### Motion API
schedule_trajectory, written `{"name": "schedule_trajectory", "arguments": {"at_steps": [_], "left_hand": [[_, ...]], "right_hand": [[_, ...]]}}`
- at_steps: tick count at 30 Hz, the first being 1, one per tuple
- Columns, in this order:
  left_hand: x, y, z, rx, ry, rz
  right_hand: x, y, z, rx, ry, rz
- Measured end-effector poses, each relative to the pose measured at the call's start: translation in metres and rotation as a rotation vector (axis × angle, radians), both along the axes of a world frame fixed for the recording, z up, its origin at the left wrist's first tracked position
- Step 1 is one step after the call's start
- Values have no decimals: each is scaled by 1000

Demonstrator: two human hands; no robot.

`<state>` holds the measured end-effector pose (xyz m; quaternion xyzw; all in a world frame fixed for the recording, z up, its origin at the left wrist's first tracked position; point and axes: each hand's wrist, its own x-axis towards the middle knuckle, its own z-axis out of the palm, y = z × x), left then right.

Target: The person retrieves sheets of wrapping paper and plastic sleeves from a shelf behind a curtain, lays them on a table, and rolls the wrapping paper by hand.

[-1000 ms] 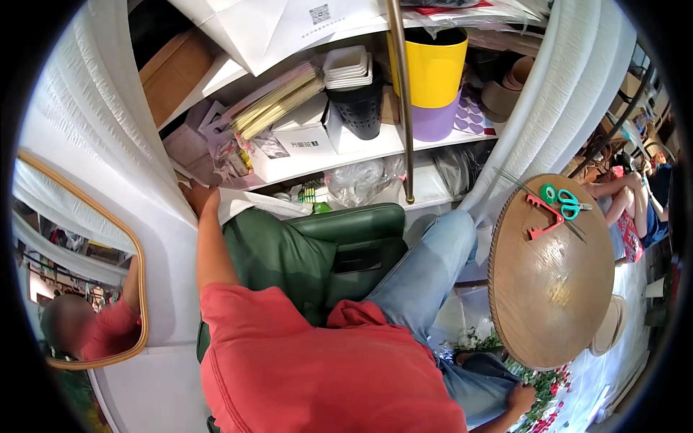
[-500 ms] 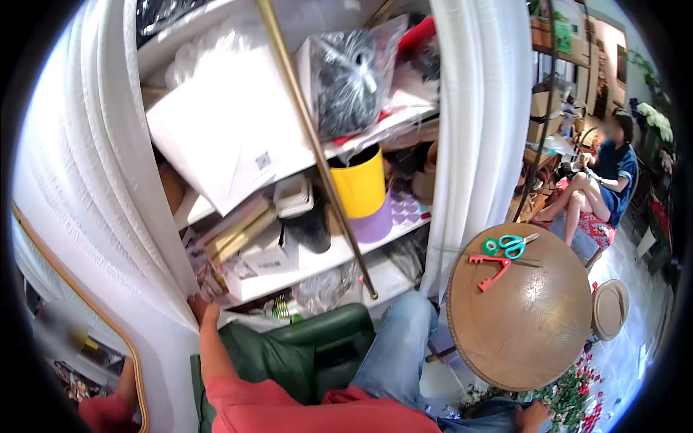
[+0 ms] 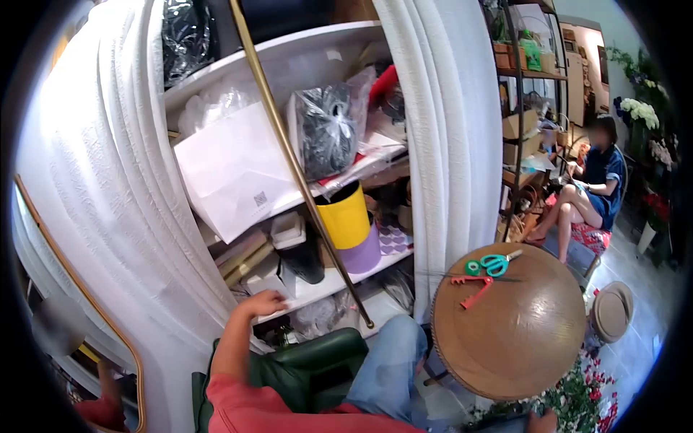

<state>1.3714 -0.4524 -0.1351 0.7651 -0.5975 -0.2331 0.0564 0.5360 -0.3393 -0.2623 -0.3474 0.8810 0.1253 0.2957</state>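
My left hand point(image 3: 266, 304) reaches over the front edge of a white lower shelf point(image 3: 314, 289), fingers pointing right and apparently holding nothing. Beside its wrist hangs the left white curtain point(image 3: 137, 187). Low at the bottom edge, my right hand point(image 3: 543, 421) is partly cut off near my leg and the red flowers point(image 3: 595, 390); its fingers are unclear. Behind the left hand, the shelves hold a white paper bag point(image 3: 234, 169), a black bin point(image 3: 303, 261), a yellow bucket point(image 3: 345, 216) and a purple one point(image 3: 361, 252).
A brass pole point(image 3: 289, 159) slants across the shelves. On the round brown table point(image 3: 520, 339) lie teal scissors point(image 3: 494, 265), green tape point(image 3: 472, 268) and a red tool point(image 3: 476, 292). A green chair point(image 3: 317, 353) is below. Another person point(image 3: 603, 173) sits at the right, beyond the table.
My left hand has moved right and up from the curtain's edge to the shelf. The left curtain reaches further right across the lower shelves. The view has shifted.
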Motion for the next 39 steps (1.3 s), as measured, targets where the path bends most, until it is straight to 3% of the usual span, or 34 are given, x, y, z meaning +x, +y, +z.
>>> {"name": "schedule_trajectory", "arguments": {"at_steps": [1,2,4,6,8,10,12,16,18,19,20,22,24,25,27,30,32,33,35,36,37,38,39], "left_hand": [[-50,-26,17,-86,99,-115],[-92,-58,21,-247,194,-284],[-165,-125,22,-499,307,-390],[-235,-195,29,-756,270,-407],[-291,-275,20,-904,297,-117],[-334,-359,4,-907,631,-145],[-387,-417,-12,-850,828,-265],[-499,-393,18,-830,697,-519],[-528,-400,22,-792,773,-511],[-535,-397,35,-643,824,-500],[-540,-388,41,-651,942,-462],[-553,-405,31,-725,892,-445],[-548,-383,45,-700,956,-424],[-545,-376,49,-678,1016,-400],[-537,-407,22,-715,968,-421],[-517,-421,12,-815,824,-435],[-503,-399,36,-532,941,-496],[-503,-380,43,-776,755,-382],[-493,-388,36,-1299,746,-176],[-471,-388,41,-1444,625,-190],[-450,-387,55,-1446,797,-245],[-428,-374,73,-1506,719,-248],[-405,-372,82,-1620,596,-242]], "right_hand": [[-22,18,-84,-488,152,-1],[-43,21,-134,-594,235,91],[-88,27,-236,-786,443,280],[-103,36,-263,-730,551,401],[-97,47,-243,-743,503,305],[-82,62,-218,-761,458,206],[-80,74,-209,-859,546,388],[-95,78,-218,-784,575,414],[-95,74,-222,-739,579,411],[-93,75,-222,-717,577,411],[-90,78,-222,-695,573,408],[-86,71,-221,-603,470,282],[-91,55,-246,-1074,501,215],[-89,57,-238,-1070,499,215],[-83,63,-210,-600,258,172],[-70,57,-182,-506,198,127],[-70,56,-184,-521,179,96],[-69,53,-180,-501,160,103],[-78,57,-191,-477,145,107],[-80,60,-203,-544,253,163],[-84,62,-220,-611,362,218],[-87,64,-230,-605,362,212],[-89,63,-240,-825,545,282]]}}
